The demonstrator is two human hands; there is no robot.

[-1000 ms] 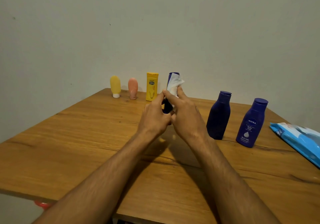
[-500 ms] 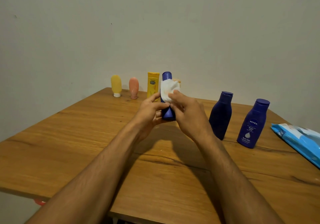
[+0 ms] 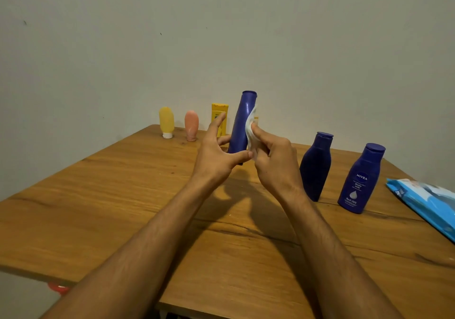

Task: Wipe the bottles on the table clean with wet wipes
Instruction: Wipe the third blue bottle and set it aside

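Observation:
I hold a tall blue bottle [image 3: 242, 121] upright and slightly tilted above the wooden table [image 3: 123, 208]. My left hand [image 3: 214, 161] pinches its lower end between the thumb in front and fingers behind, with the index finger lifted straight. My right hand [image 3: 275, 161] pinches a white wet wipe [image 3: 250, 131] against the bottle's right side. To the right, a plain dark blue bottle [image 3: 315, 168] and a labelled Nivea bottle [image 3: 359, 180] stand on the table.
Along the back edge by the wall stand a yellow tube [image 3: 166, 121], a peach tube [image 3: 191, 125] and a yellow bottle [image 3: 218, 111], partly behind my left hand. A blue pack of wipes [image 3: 426, 200] lies at the right edge.
The held bottle has risen and turned. The wipe has slid from its upper front to its right side. My left index finger has lifted off the bottle.

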